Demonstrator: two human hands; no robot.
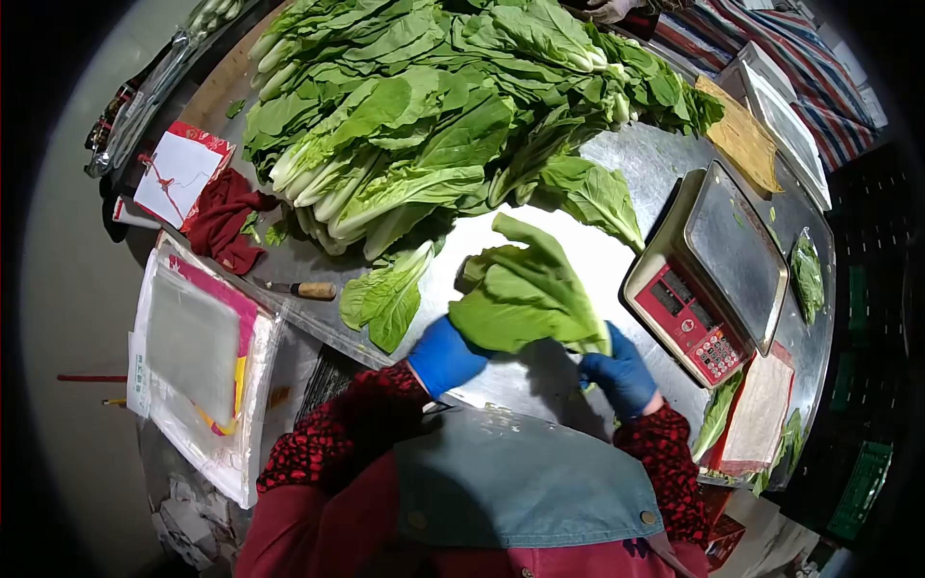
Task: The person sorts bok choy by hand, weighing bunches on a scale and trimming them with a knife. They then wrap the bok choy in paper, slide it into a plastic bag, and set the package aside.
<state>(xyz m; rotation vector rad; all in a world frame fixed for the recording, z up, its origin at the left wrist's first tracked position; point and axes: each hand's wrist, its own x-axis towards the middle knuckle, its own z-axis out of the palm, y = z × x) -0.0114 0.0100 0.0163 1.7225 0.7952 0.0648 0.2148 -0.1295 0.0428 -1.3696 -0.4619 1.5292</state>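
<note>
A bunch of leafy greens (525, 294) is held between my two blue-gloved hands above the bright metal tabletop. My right hand (621, 373) is closed around its pale stem end. At the leafy end, my left hand (449, 356) holds the lower left edge of the leaves, its fingertips partly hidden behind them. A loose small leafy plant (390, 294) lies just beyond my left hand. Farther off rises a large pile of leafy greens (414, 125) with pale stems. One stalk with broad leaves (593, 197) lies at the pile's right edge.
A red scale (689, 323) with a metal pan stands to the right. A knife (313, 289) with a wooden handle lies on the left, near a dark red cloth (226, 222). Plastic bags (198, 347) are stacked at the left edge. A folded cloth (758, 409) lies below the scale.
</note>
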